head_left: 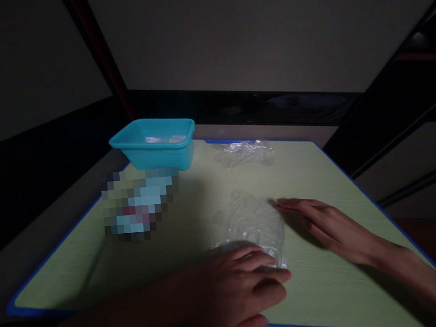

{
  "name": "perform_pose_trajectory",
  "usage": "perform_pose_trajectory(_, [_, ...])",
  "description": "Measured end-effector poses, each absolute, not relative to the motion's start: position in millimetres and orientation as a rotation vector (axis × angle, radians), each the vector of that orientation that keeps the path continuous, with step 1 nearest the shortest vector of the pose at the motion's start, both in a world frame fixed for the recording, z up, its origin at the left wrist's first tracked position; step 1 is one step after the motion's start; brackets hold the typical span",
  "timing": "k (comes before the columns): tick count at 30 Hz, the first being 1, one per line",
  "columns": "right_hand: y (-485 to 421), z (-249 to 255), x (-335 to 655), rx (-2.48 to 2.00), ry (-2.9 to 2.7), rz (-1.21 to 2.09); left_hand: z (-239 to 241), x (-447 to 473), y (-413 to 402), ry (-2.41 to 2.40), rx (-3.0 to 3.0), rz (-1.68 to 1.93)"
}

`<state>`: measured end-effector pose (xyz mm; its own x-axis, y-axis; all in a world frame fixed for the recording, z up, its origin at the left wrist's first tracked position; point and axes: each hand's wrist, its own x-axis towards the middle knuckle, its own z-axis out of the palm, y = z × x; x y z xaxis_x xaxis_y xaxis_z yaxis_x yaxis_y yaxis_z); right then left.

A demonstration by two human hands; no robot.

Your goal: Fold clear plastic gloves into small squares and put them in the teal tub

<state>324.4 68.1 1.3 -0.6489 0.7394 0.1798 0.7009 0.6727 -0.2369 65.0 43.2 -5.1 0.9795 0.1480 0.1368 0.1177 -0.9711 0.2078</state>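
A clear disposable plastic glove (251,216) lies flat on the table in front of me, its finger shapes faintly showing. Across its near edge rests my left hand (244,288), palm down with the fingers stretched and slightly apart. My right hand (318,221) is at the glove's right side, fingers extended and its tips close to the plastic; whether they touch it I cannot tell. Farther back, a second piece of crumpled clear plastic (245,153), also glove-like, lies near the table's far edge.
A turquoise plastic basin (158,153) stands at the far left corner with some clear plastic inside. Nearer, a pixelated light-blue item (145,200) lies on the left side. The pale table (302,171) has a blue rim, and a wall rises behind it.
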Motion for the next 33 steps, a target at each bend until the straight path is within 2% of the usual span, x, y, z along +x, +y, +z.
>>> perform_pose_trajectory(14, [86,-8,332,-1.130,-2.622,0.248,-9,96,31,0.257,3.070,0.394])
perform_pose_trajectory(19, [75,1,334,-0.931,-2.676,0.085,-5,84,32,0.283,3.060,0.487])
perform_pose_trajectory(25, [32,18,328,-0.794,-2.796,-0.084,-2,43,38,0.536,2.957,0.533])
perform_pose_trajectory(33, [11,9,313,-0.713,-2.803,-0.260,-10,33,30,0.624,2.918,0.630])
